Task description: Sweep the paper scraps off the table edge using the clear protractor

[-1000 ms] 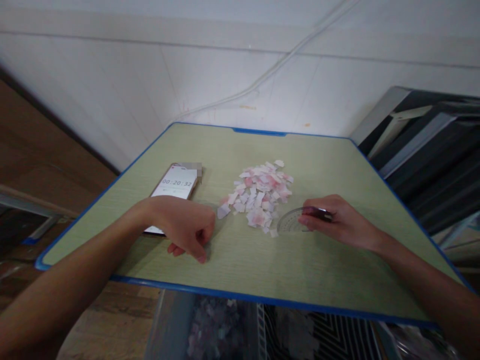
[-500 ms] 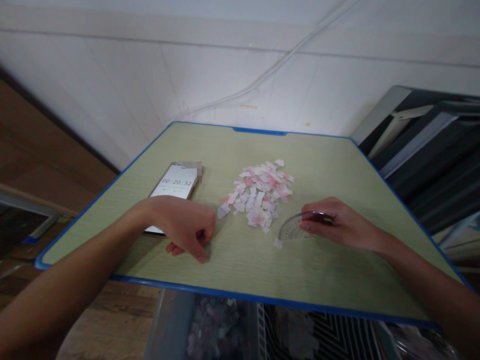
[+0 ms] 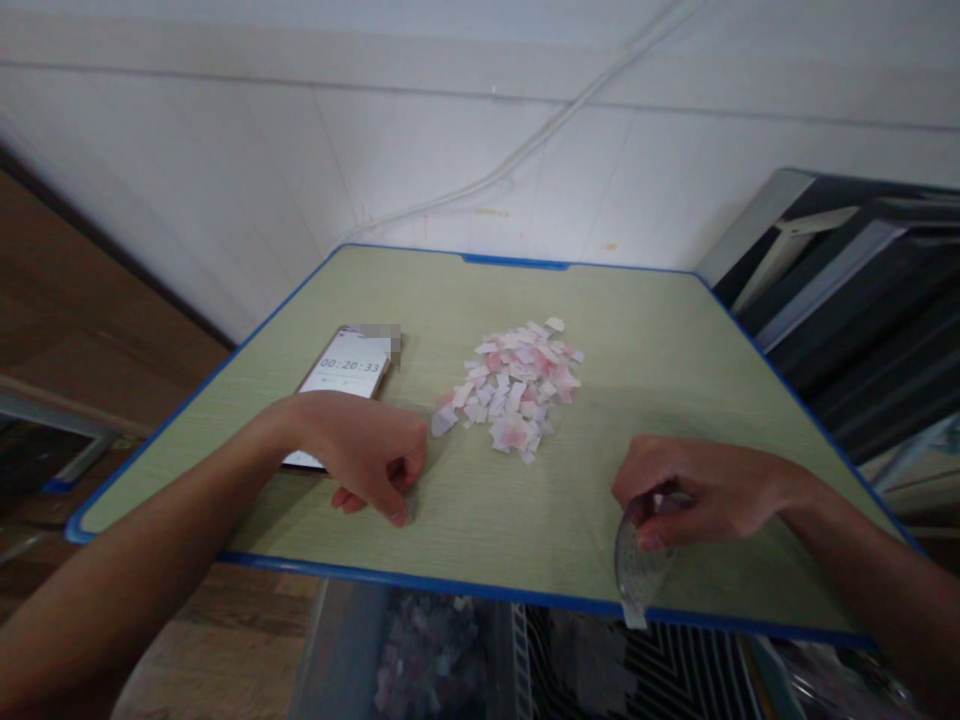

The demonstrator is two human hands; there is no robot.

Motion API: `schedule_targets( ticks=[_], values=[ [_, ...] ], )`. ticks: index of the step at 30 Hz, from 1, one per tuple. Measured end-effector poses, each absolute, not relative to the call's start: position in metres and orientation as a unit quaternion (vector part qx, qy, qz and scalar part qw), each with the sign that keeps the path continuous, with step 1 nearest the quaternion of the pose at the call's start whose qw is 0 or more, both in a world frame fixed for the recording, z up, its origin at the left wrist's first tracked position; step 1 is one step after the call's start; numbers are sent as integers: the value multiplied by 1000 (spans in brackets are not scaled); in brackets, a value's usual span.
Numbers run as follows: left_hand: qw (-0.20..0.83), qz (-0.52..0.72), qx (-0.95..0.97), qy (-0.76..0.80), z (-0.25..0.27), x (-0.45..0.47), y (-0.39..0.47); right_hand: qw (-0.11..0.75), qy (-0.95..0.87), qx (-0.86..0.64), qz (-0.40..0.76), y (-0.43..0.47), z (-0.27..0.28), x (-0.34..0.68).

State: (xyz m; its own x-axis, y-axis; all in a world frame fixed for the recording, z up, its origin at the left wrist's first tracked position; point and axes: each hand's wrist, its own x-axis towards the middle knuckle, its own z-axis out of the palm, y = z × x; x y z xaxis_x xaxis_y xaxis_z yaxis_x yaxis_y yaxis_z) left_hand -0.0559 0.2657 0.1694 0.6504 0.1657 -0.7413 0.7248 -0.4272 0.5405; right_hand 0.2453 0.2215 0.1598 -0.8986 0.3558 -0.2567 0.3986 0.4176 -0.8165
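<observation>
My right hand [image 3: 697, 490] grips a clear plastic protractor [image 3: 634, 570] near the table's front edge. The protractor points downward, and a small white paper scrap [image 3: 635, 614] shows at its lower tip, over the blue edge. Loosely curled into a fist, my left hand [image 3: 367, 450] rests on the table with nothing visible in its fingers. Its wrist covers the lower part of a phone [image 3: 345, 372] that shows a running timer. Between the hands and farther back lies a pile of torn white and pink paper scraps [image 3: 517, 385].
The pale table [image 3: 630, 330] has a blue rim and stands against a white wall. Below its front edge is a clear bin [image 3: 431, 650] holding many paper scraps, beside a black-and-white striped surface [image 3: 675, 665]. Dark folded items [image 3: 862, 270] lean at the right.
My right hand has drawn the protractor and scrap from beside the pile toward the front edge, turning it downward. The left hand stays put. The timer reads one second more.
</observation>
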Motion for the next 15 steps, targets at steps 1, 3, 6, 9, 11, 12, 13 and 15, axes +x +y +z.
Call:
schedule_targets(
  ticks=[1,3,6,9,11,12,13,15],
  values=[
    [451,-311,787,284,171,-56,265,22,841,219,-495,221,160,246],
    [445,-314,787,289,175,-58,264,3,841,219,-494,222,159,248],
    [435,-291,802,287,181,-60,263,-76,841,275,-461,224,159,248],
    [441,-281,805,278,180,-60,263,-173,806,385,-415,226,159,244],
    [471,-291,785,278,174,-59,265,-222,779,439,-390,226,159,241],
    [495,-298,769,273,170,-59,265,-235,772,453,-379,227,159,240],
    [520,-301,754,266,166,-58,266,-241,769,461,-372,227,158,240],
    [552,-293,739,250,160,-57,266,-222,775,461,-371,229,157,241]
  ],
)
